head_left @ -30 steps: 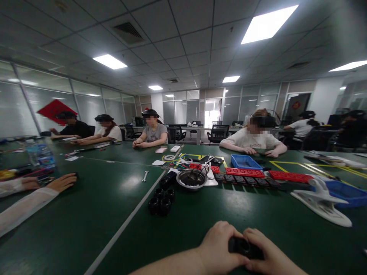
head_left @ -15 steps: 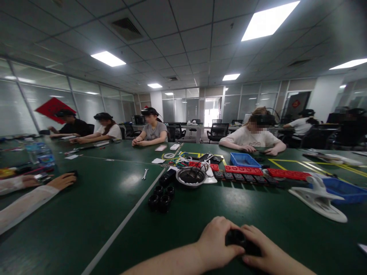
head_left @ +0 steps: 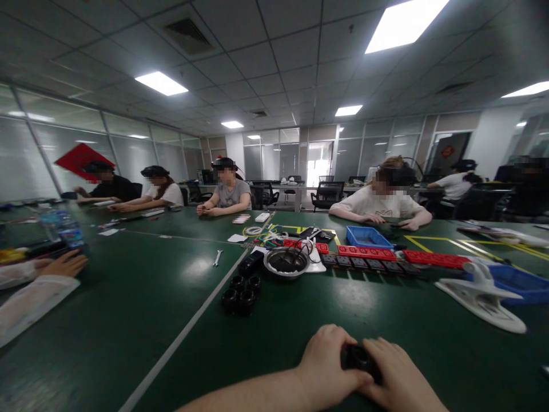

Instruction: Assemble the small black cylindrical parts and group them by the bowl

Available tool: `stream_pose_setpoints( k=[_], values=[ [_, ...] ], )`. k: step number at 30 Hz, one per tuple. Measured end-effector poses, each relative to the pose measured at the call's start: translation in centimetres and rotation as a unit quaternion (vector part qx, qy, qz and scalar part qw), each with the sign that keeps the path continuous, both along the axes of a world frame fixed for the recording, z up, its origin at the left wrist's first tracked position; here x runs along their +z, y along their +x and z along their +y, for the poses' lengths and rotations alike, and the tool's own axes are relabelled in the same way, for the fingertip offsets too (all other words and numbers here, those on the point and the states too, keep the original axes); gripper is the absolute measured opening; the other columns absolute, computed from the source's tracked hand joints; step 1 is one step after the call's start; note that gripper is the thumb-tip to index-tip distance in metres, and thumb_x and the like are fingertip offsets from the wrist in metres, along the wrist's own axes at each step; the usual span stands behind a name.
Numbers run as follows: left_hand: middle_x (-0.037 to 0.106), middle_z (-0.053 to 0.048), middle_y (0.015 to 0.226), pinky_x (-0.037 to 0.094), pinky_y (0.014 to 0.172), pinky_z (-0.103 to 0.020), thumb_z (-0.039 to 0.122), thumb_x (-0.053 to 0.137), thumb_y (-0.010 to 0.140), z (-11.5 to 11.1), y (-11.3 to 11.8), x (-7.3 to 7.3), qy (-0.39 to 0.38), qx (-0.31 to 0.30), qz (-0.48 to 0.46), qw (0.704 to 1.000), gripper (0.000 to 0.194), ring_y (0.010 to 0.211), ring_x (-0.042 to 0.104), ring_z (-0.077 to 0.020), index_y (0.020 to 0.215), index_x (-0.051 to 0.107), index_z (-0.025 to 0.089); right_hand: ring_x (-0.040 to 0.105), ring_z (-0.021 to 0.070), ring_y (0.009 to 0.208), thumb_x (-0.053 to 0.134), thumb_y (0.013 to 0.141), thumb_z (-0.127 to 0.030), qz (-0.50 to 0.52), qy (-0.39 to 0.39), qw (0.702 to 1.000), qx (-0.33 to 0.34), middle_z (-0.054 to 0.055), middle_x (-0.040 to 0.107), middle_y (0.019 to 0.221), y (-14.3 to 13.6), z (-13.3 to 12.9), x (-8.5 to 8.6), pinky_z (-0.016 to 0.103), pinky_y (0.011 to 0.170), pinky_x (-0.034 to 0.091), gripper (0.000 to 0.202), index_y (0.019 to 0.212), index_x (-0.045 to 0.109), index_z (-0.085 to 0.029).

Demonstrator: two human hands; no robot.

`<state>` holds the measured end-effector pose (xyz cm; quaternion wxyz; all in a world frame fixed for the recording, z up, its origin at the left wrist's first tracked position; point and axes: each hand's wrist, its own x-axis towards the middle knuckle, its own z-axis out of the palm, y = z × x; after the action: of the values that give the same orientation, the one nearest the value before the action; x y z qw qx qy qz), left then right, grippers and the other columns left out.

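Low in the head view, my left hand (head_left: 328,363) and my right hand (head_left: 397,372) close around a black round part (head_left: 358,357) with a hole in its end. My left thumb and fingers wrap its left side. From the right, my other hand covers much of it, so its full shape is hidden. Both hands are just above the green tabletop (head_left: 283,349). Several similar black ring-shaped parts (head_left: 241,296) stand in a cluster farther up the table, left of my hands.
A metal bowl (head_left: 279,273) with dark pieces and cables stands mid-table. Beyond my hands are red power strips (head_left: 364,253), blue trays (head_left: 369,237) and a white clamp-shaped item (head_left: 480,306). A wrench (head_left: 218,258) lies left. A co-worker's hand (head_left: 66,264) is at far left.
My right hand has shifted its hold and covers more of the black part's right side. At far left, the co-worker's hand has drawn back to the left.
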<state>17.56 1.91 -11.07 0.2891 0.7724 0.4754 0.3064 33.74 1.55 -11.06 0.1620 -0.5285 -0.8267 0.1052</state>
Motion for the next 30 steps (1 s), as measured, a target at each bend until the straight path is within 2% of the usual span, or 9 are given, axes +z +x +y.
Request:
stream_pose_setpoints(
  k=[4, 8, 10, 16, 19, 22, 26, 30],
  values=[
    [0.052, 0.0, 0.093, 0.037, 0.077, -0.028, 0.034, 0.072, 0.059, 0.0, -0.2, 0.4, 0.022, -0.029, -0.005, 0.999, 0.04, 0.09, 0.047, -0.018, 0.093, 0.056, 0.021, 0.051, 0.0273, 0.092, 0.062, 0.061, -0.035, 0.049, -0.055, 0.996, 0.049, 0.009, 0.058, 0.097, 0.8, 0.1, 0.9, 0.037, 0.081, 0.039, 0.039, 0.097, 0.058, -0.02],
    [0.052, 0.0, 0.094, 0.037, 0.079, -0.027, 0.034, 0.068, 0.064, 0.0, -0.4, 0.7, 0.031, -0.059, 0.002, 0.998, 0.035, 0.091, 0.046, -0.0178, 0.094, 0.056, 0.022, 0.052, 0.0224, 0.092, 0.056, 0.068, -0.028, 0.104, -0.143, 0.978, 0.111, 0.005, 0.057, 0.094, 1.8, 0.5, 2.0, 0.031, 0.081, 0.04, 0.024, 0.09, 0.059, -0.02],
    [0.052, 0.0, 0.093, 0.037, 0.078, -0.027, 0.036, 0.068, 0.063, 0.0, -0.4, 0.7, 0.03, -0.066, 0.002, 0.997, 0.035, 0.09, 0.046, -0.0176, 0.094, 0.057, 0.022, 0.053, 0.0204, 0.088, 0.055, 0.069, -0.027, 0.111, -0.155, 0.975, 0.119, 0.004, 0.057, 0.09, 1.9, 0.6, 2.1, 0.029, 0.077, 0.041, 0.018, 0.084, 0.059, -0.018],
    [0.051, 0.0, 0.091, 0.038, 0.073, -0.027, 0.04, 0.073, 0.055, -0.2, -0.2, 0.2, 0.018, -0.033, -0.002, 0.999, 0.043, 0.085, 0.047, -0.0175, 0.09, 0.056, 0.02, 0.053, 0.0186, 0.07, 0.059, 0.065, -0.031, 0.026, -0.064, 0.997, 0.035, 0.003, 0.058, 0.075, 0.7, 0.1, 0.7, 0.027, 0.062, 0.039, 0.017, 0.073, 0.056, -0.016],
    [0.052, 0.0, 0.089, 0.038, 0.072, -0.027, 0.04, 0.073, 0.056, -0.3, 0.0, 0.2, 0.021, -0.012, -0.003, 1.0, 0.041, 0.085, 0.048, -0.0175, 0.088, 0.056, 0.02, 0.054, 0.0215, 0.072, 0.059, 0.064, -0.034, -0.023, -0.012, 1.0, 0.006, 0.005, 0.06, 0.075, 0.0, -0.1, 0.2, 0.032, 0.067, 0.039, 0.02, 0.074, 0.058, -0.017],
    [0.053, 0.0, 0.088, 0.038, 0.072, -0.028, 0.04, 0.073, 0.055, -0.2, 0.0, 0.2, 0.021, -0.009, -0.003, 1.0, 0.042, 0.084, 0.048, -0.0178, 0.088, 0.056, 0.02, 0.054, 0.0246, 0.079, 0.059, 0.063, -0.039, -0.025, -0.002, 1.0, 0.008, 0.007, 0.061, 0.082, 0.0, -0.1, 0.1, 0.036, 0.072, 0.039, 0.028, 0.082, 0.059, -0.018],
    [0.054, 0.0, 0.09, 0.038, 0.073, -0.027, 0.039, 0.072, 0.058, 0.0, -0.3, 0.3, 0.02, -0.042, -0.003, 0.999, 0.041, 0.085, 0.049, -0.0176, 0.092, 0.057, 0.022, 0.051, 0.0269, 0.092, 0.063, 0.061, -0.036, 0.03, -0.055, 0.997, 0.051, 0.009, 0.058, 0.099, 0.9, 0.1, 0.9, 0.037, 0.08, 0.039, 0.041, 0.098, 0.058, -0.021],
    [0.054, 0.0, 0.091, 0.038, 0.075, -0.026, 0.035, 0.069, 0.063, 0.0, -0.6, 0.6, 0.038, -0.075, -0.003, 0.996, 0.04, 0.087, 0.049, -0.0167, 0.099, 0.056, 0.024, 0.051, 0.0236, 0.095, 0.057, 0.069, -0.032, 0.088, -0.151, 0.978, 0.113, 0.006, 0.057, 0.098, 1.8, 0.4, 2.4, 0.032, 0.083, 0.039, 0.03, 0.096, 0.06, -0.021]
  ],
)
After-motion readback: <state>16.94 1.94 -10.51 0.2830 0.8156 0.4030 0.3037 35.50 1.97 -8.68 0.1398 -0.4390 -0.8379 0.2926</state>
